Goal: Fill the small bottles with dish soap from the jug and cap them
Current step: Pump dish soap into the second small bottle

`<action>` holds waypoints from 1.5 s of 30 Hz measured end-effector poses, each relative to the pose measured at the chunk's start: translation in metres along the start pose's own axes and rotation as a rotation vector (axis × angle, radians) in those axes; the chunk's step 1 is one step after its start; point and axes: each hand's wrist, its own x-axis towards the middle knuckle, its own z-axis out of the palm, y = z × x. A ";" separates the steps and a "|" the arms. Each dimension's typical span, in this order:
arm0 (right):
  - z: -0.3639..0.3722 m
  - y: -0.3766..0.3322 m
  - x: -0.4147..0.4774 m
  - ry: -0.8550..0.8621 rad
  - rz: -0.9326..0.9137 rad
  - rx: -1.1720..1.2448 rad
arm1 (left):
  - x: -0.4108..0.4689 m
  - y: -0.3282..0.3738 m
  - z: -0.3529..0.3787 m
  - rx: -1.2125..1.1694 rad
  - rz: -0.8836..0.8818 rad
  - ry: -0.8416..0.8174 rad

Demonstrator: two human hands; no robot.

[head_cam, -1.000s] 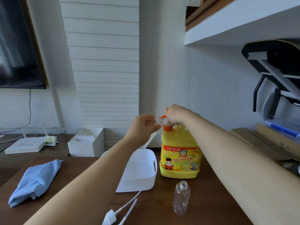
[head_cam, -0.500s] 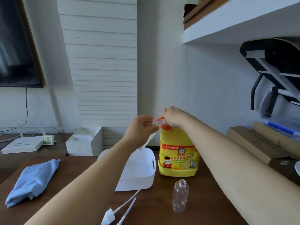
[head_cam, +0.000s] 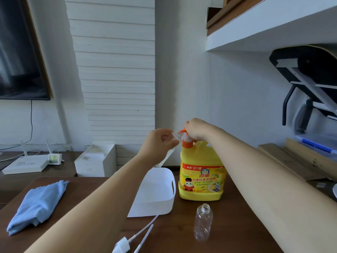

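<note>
The yellow dish soap jug (head_cam: 201, 172) stands upright on the dark wooden tabletop (head_cam: 182, 225), toward its far edge, with a bright label of red and white lettering, lemon slices and a cartoon figure, and an orange collar and pump head (head_cam: 186, 138) on top. The right hand (head_cam: 197, 129) rests over the pump head, its grip closed down around it. The left hand (head_cam: 158, 141) holds a small clear bottle (head_cam: 176, 137) tilted with its mouth at the orange spout, the grip clamped on the bottle's body; how much soap is inside it cannot be told. A second small bottle (head_cam: 203, 224), clear plastic with a threaded open neck and looking empty, stands uncapped on the tabletop in front of the jug, apart from it. Two white spray caps with long thin dip tubes (head_cam: 135, 238) lie near the front edge, left of that bottle. A white bin (head_cam: 155, 196) sits just left of the jug, and a folded blue cloth (head_cam: 37, 205) lies well apart at the left end.
</note>
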 end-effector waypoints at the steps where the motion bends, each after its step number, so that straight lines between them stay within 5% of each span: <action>1: 0.002 0.000 0.001 0.015 0.000 -0.005 | 0.000 0.000 0.001 -0.010 -0.003 -0.001; 45: 0.010 -0.001 0.005 -0.004 0.023 0.009 | -0.003 -0.011 0.005 -0.011 -0.023 0.005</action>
